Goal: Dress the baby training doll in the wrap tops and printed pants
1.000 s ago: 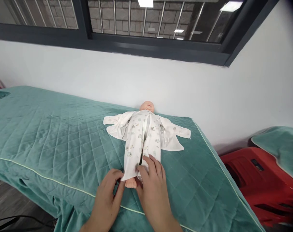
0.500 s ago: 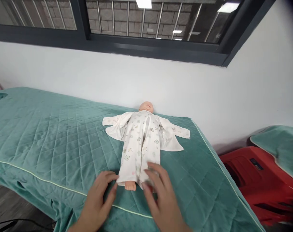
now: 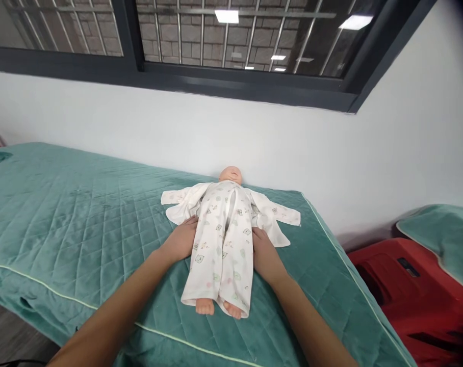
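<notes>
A baby doll (image 3: 231, 175) lies on its back, its head by the wall and its feet toward me. White printed baby trousers (image 3: 224, 244) cover it from the chest down, and toes (image 3: 204, 306) show below the cuffs. Under them spreads a white baby jacket (image 3: 277, 216), sleeves out to both sides. My left hand (image 3: 181, 238) is closed at the left edge of the trousers, fingertips at the jacket. Opposite it, my right hand (image 3: 266, 255) is closed against the right edge. The thumbs and some fingertips are hidden by the cloth.
The doll rests on a bed with a green quilted cover (image 3: 112, 219), close to a white wall (image 3: 170, 127). Above is a dark-framed window (image 3: 231, 84). Red plastic stools (image 3: 403, 285), partly under green cloth (image 3: 441, 234), stand to the right.
Both hands have moved from the trouser cuffs up along the sides to the doll's middle. Both feet now show below the cuffs. The view has tilted slightly up.
</notes>
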Tool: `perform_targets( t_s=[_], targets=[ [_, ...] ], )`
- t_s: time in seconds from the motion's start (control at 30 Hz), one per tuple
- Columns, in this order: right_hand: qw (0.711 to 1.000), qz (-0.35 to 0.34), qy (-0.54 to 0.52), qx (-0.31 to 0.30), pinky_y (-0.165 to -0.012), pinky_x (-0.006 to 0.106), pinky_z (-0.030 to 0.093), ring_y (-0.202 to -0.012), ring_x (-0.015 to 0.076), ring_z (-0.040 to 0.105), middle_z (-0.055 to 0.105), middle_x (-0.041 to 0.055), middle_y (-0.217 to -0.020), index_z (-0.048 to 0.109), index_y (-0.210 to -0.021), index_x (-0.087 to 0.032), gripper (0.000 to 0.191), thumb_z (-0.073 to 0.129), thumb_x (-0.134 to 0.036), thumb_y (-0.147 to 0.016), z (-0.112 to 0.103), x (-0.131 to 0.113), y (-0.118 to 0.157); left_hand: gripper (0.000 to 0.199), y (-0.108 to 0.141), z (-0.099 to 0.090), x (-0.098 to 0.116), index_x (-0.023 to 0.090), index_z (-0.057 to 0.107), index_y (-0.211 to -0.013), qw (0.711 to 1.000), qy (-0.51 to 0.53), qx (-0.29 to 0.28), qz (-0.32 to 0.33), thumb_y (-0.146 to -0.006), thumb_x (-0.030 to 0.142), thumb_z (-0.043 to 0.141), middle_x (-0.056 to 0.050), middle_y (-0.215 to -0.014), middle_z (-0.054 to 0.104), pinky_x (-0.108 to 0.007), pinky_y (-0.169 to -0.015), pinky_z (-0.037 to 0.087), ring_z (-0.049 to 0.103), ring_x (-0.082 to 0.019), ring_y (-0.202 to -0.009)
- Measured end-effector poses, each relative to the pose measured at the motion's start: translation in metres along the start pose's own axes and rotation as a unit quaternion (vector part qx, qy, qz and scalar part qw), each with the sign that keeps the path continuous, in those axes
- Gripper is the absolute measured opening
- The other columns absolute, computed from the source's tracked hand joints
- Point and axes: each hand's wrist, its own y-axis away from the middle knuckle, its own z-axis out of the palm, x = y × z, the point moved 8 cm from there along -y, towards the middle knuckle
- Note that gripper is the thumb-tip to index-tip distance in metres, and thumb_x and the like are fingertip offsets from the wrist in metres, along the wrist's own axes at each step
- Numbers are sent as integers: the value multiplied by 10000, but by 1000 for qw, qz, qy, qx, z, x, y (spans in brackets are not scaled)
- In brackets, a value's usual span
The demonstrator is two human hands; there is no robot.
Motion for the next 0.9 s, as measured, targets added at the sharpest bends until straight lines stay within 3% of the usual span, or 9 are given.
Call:
perform_targets(
  t_s=[0.2, 0.4, 0.67, 0.9],
  targets=[
    [999, -12, 36, 5, -996, 424, 424, -1050, 241, 535, 615, 124, -1094, 678, -1084, -145, 280, 444, -116, -933, -1, -4, 2, 311, -12, -3, 7, 216, 666, -1141, 999, 10, -34, -8, -856, 287, 565, -85, -1279, 646, -408, -1039, 456, 584, -275, -1199],
    [996, -83, 28, -19, -1006, 412, 434, -1088, 251, 546, 643, 122, -1104, 701, -1120, -168, 328, 443, -106, -928, 0, -5, -2, 263, -23, -1, 11, 184, 659, -1073, 999, -17, -31, -2, -840, 277, 583, -109, -1152, 681, -394, -994, 475, 618, -278, -1114],
    [995, -9, 99, -27, -867, 374, 451, -936, 256, 563, 648, 141, -1011, 711, -980, -149, 253, 477, -90, -902, 0, 4, -4, 282, -22, -2, 7, 168, 659, -1078, 1000, -18, -3, 8, -824, 282, 615, -124, -1134, 688, -392, -981, 493, 638, -280, -1087],
    [999, 15, 29, -16, -842, 328, 413, -976, 233, 549, 634, 83, -1032, 667, -1035, -178, 276, 543, -70, -814, -4, 14, 20, 211, -22, 1, 9, 151, 714, -1002, 993, -88, 34, 69, -861, 242, 585, -125, -1042, 721, -408, -997, 485, 634, -287, -1101]
  ],
)
